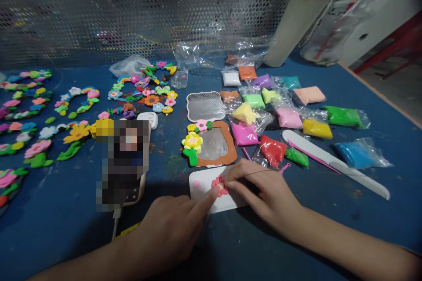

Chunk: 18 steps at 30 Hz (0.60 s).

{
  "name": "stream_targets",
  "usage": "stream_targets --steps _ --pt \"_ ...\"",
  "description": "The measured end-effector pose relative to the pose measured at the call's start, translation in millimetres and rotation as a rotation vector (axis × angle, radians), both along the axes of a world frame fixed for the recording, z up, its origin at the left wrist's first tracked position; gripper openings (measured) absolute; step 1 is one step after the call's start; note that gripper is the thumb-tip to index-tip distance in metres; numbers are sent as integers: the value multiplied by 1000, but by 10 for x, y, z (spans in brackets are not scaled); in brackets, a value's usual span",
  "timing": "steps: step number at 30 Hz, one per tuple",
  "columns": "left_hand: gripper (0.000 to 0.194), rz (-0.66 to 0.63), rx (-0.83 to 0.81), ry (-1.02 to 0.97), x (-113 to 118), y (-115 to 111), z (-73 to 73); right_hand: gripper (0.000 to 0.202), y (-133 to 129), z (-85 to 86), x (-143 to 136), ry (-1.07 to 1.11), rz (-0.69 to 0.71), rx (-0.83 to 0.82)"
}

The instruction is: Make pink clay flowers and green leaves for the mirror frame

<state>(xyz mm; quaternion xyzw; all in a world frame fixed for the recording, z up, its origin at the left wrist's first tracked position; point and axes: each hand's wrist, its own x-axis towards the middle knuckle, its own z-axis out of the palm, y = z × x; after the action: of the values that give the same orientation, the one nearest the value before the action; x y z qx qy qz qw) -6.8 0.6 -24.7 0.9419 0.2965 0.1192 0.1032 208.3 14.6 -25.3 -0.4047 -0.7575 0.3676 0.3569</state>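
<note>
On a small white board [201, 195] lies a pinkish-red clay flower [220, 185] with a pale centre. My left hand [174, 224] reaches in with its index finger stretched out, the tip touching the flower's near left side; its other fingers are curled and it holds nothing. My right hand [267, 189] has thumb and index finger pinched together at the flower's right edge. A small pink clay dab [196, 183] is on the board's left part. Just behind stands a mirror [216, 144] framed in brown clay, with yellow and pink clay flowers along its left side.
Several bagged clay packs, such as the red one [273, 150], lie at right beside a white knife-shaped tool [336, 164]. A plain white-rimmed mirror [205, 106] lies behind. At left are a phone [132, 167] and several clay-decorated pieces [77, 101]. A tall bottle [301, 22] stands back right.
</note>
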Motion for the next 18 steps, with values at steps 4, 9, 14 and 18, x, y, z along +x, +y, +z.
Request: stream_targets --steps 4,9,14,18 --pt "41 -1 -2 13 -2 -2 2 9 -2 -9 4 2 -4 -7" --pt "41 -4 -8 -2 -9 -1 -16 10 -6 -9 13 1 -9 -6" --pt "40 7 1 -8 -8 -4 -10 11 -7 1 12 -1 -2 -8" --pt "41 0 -3 4 0 -6 8 11 -13 3 14 18 0 -15"
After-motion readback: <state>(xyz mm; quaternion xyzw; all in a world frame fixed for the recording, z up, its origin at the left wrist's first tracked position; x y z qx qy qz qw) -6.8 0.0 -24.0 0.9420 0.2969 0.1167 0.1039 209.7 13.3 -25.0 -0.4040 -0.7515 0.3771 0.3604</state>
